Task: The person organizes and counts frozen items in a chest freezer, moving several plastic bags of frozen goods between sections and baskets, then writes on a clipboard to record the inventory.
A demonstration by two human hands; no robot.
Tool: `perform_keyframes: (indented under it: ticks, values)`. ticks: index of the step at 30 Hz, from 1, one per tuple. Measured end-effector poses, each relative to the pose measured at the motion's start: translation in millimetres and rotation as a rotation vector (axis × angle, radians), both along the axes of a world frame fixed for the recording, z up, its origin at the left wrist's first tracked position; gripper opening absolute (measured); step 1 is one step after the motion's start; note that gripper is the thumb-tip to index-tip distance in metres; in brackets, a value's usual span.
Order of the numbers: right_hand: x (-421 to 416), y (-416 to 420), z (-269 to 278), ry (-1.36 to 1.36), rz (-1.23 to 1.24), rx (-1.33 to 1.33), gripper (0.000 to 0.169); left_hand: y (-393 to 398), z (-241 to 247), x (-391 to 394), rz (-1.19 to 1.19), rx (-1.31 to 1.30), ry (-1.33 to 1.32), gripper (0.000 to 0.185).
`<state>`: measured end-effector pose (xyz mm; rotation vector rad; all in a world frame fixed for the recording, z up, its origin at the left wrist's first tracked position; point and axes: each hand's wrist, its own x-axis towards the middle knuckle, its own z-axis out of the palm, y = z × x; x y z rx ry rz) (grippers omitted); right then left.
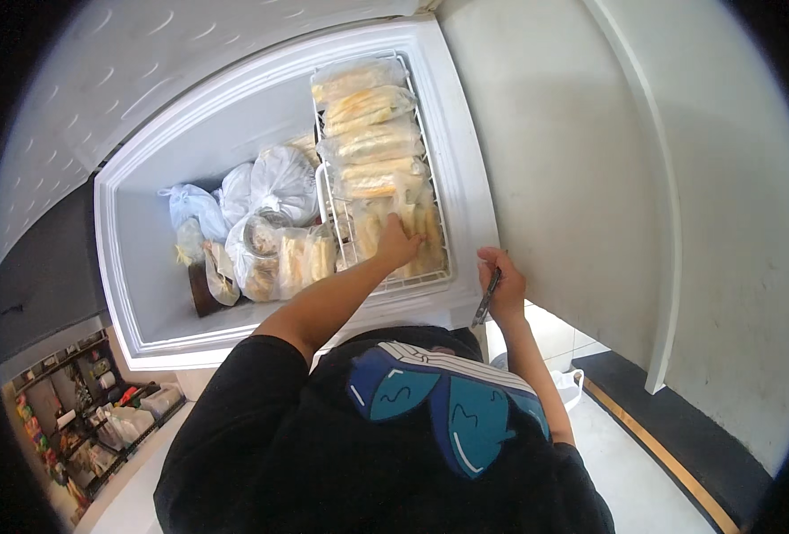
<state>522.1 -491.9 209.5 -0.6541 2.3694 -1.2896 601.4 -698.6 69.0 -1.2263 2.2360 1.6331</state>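
My left hand (400, 241) reaches down into a white wire basket (344, 230) inside a chest freezer. Its fingers touch a clear plastic bag of pale yellow sticks (428, 230) at the basket's near end. Whether the fingers grip the bag cannot be made out. Farther back in the basket lie several similar bags of long yellow pieces (374, 143), side by side. Just outside the freezer's right rim, my right hand (505, 284) holds a dark, slim pen-like object (485, 304) pointing down toward me.
Knotted white plastic bags (281, 177), a light blue bag (197, 208), a round clear container (262, 235) and upright bags of yellow pieces (304, 257) fill the freezer's lower part. The freezer rim (464, 160) surrounds them. A grey wall (568, 147) stands right; loaded shelves (94, 414) stand lower left.
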Motion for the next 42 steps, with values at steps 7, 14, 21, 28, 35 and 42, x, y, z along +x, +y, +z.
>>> perform_keyframes:
  ticks: [7, 14, 21, 28, 35, 42]
  values:
    - [-8.3, -10.9, 2.8, 0.013, 0.073, 0.057, 0.026, -28.0, 38.3, -15.5, -0.002, -0.144, -0.112, 0.078]
    - [-16.8, -17.9, -21.6, 0.375, 0.069, -0.045, 0.029, -55.3, 52.6, -43.3, -0.317, -0.351, 0.086, 0.057]
    - [-21.0, -21.6, -33.3, 0.579, 0.141, -0.131, 0.03, -60.0, 7.0, -41.7, -0.433, -0.421, 0.088, 0.03]
    - [-19.0, -19.4, -34.9, 0.532, 0.171, -0.074, 0.03, -55.9, 13.6, -50.2, -0.313, -0.345, -0.015, 0.028]
    - [-16.1, -19.5, -37.1, 0.508, 0.152, -0.085, 0.029, -62.7, 28.3, 15.7, 0.113, -0.554, 0.228, 0.022]
    - [-22.7, -18.3, -39.0, 0.575, 0.147, -0.069, 0.024, -134.3, 87.3, -29.0, 0.138, -0.573, 0.433, 0.024]
